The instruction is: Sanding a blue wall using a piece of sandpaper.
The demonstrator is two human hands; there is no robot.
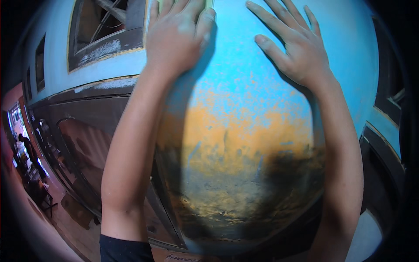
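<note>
Before me stands a wall (235, 98), turquoise at the top, mottled orange in the middle and dark grey and black below. My left hand (176, 36) is raised at the upper left, its palm towards the wall and its fingertips cut off by the top of the picture. A pale green edge (209, 4) shows beside its fingers; whether the hand holds that thing is hidden. At the upper right, my right hand (294, 49) lies against or close to the turquoise paint, fingers spread, with nothing seen in it. Both forearms cast shadows on the wall.
On the left are a dark window frame (134, 41) with whitish smears and a dark wooden panel (85, 108) below it. Another dark frame (388, 98) stands at the far right. A person (29, 150) stands by a bright opening at the far left, near a brown chair-like object (77, 209).
</note>
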